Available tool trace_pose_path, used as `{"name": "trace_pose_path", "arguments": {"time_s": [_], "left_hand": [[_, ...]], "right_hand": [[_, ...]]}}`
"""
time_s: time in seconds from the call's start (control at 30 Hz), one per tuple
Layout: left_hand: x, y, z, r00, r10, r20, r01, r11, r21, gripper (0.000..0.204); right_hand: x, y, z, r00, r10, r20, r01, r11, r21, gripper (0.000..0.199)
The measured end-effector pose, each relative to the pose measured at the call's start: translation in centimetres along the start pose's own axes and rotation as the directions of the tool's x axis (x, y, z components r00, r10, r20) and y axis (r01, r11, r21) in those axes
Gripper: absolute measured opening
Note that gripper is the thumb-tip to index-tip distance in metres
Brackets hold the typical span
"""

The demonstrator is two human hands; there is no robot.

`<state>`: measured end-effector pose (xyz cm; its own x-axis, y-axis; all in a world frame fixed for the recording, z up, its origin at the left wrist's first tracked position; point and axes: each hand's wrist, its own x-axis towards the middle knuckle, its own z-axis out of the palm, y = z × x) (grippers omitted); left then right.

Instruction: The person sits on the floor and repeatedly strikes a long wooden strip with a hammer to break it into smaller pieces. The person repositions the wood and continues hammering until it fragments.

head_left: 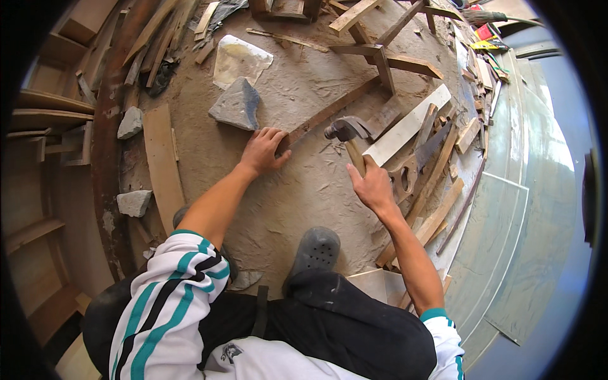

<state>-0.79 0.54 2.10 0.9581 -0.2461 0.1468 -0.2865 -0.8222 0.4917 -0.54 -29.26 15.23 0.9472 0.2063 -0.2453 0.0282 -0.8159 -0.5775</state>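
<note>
Down on the dusty floor, I see both of the person's bare hands at work over a long, thin wooden strip that lies slanted across the sawdust. From my seat, the left hand presses on the near end of that strip, fingers curled together over it and pinning it to the ground. The right hand is clamped around the wooden handle of a claw hammer, whose dark metal head sits just above the strip, a little way to the right of the left hand's fingertips; I cannot tell whether the head touches the wood.

Just right of the hammer lies a pale flat board, and beside it a hand saw with a wooden grip rests among loose offcuts. A grey stone slab sits close to the left hand's upper left, with a crumpled pale sheet beyond it. 2 smaller stones lie near a plank at the left. The person's grey shoe is planted on the floor between the 2 forearms, below the strip.
</note>
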Motion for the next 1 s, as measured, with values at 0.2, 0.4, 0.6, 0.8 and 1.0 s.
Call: {"name": "trace_pose_path", "arguments": {"time_s": [0.2, 0.4, 0.6, 0.8, 1.0], "left_hand": [[0.0, -0.2, -0.3, 1.0, -0.028, 0.002, 0.028, 0.999, -0.028, 0.049], [0.2, -0.3, -0.2, 0.999, -0.042, 0.031, 0.044, 0.997, -0.057, 0.049], [0.0, -0.6, -0.2, 0.999, -0.03, 0.035, 0.031, 0.999, -0.044, 0.046], [0.0, -0.6, 0.0, 1.0, -0.023, 0.0, 0.023, 0.998, -0.052, 0.046], [0.3, -0.3, 0.0, 1.0, -0.017, 0.005, 0.017, 0.999, -0.043, 0.046]], "right_hand": [[1.9, -4.8, -0.8, 0.996, -0.044, -0.079, 0.054, 0.992, 0.117, 0.034], [3.1, -6.3, 1.0, 0.992, -0.06, -0.114, 0.075, 0.989, 0.128, 0.027], [4.4, -7.1, -0.7, 0.995, 0.028, 0.099, -0.007, 0.979, -0.205, 0.031], [5.6, -9.9, -2.6, 0.986, -0.157, -0.049, 0.158, 0.987, 0.007, 0.028], [5.2, -8.1, -2.8, 0.958, 0.035, 0.285, 0.074, 0.928, -0.365, 0.03]]}}
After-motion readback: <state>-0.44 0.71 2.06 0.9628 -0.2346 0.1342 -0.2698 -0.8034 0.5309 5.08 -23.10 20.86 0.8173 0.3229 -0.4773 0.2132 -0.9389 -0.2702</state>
